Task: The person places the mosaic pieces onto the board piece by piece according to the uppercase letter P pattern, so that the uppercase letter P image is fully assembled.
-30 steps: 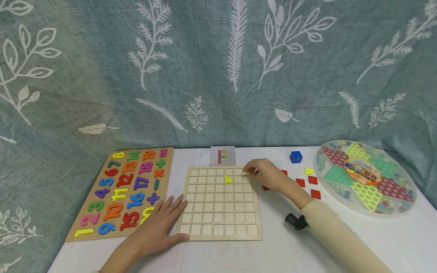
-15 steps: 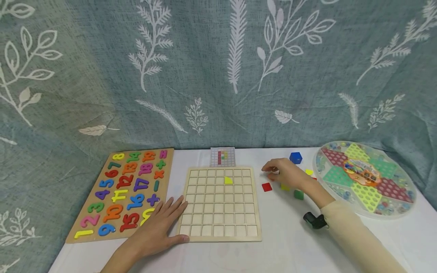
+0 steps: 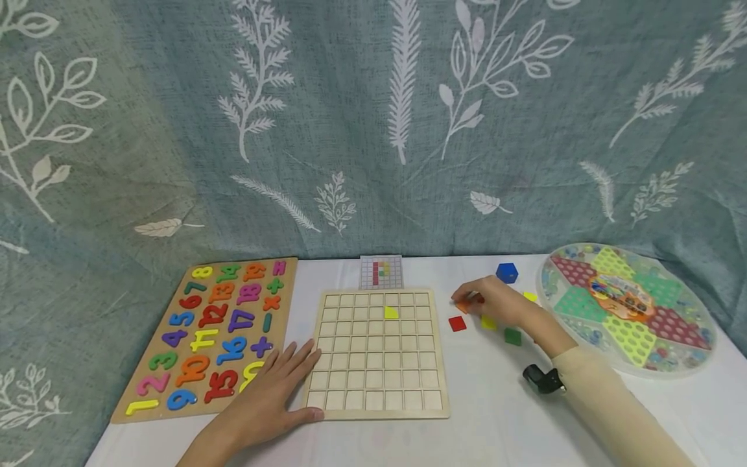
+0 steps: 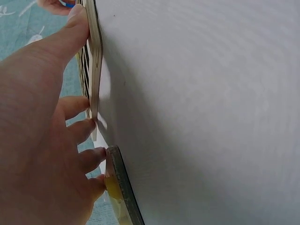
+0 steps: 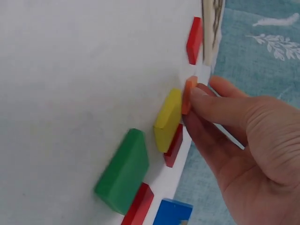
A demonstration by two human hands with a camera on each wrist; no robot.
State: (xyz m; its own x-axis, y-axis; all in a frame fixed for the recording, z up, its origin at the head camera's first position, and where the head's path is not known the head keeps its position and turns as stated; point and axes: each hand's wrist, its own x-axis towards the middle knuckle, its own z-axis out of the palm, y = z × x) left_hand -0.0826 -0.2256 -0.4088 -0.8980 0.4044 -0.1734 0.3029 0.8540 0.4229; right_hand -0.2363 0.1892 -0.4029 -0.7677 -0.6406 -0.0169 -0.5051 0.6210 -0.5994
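My right hand (image 3: 496,301) pinches an orange tile (image 5: 189,96) between thumb and fingers, low over the table to the right of the wooden grid board (image 3: 373,415). Near that hand lie a red square tile (image 3: 458,323), a yellow tile (image 3: 488,322) and a green tile (image 3: 513,336). Other red tiles (image 5: 174,147) show beyond them in the right wrist view. My left hand (image 3: 277,389) rests along the board's left side, fingers spread and thumb at its lower left corner. One yellow quarter-round tile (image 3: 390,313) sits in an upper cell of the grid.
Behind the grid lies a small card (image 3: 381,272) with a coloured grid pattern. A number board (image 3: 204,407) is on the left, partly under my left hand. At the right are a blue cube (image 3: 507,273) and a round marble game board (image 3: 624,298).
My right hand has moved from the grid's upper right corner rightward to the loose tiles, and now pinches the orange tile. My left hand has stayed in place.
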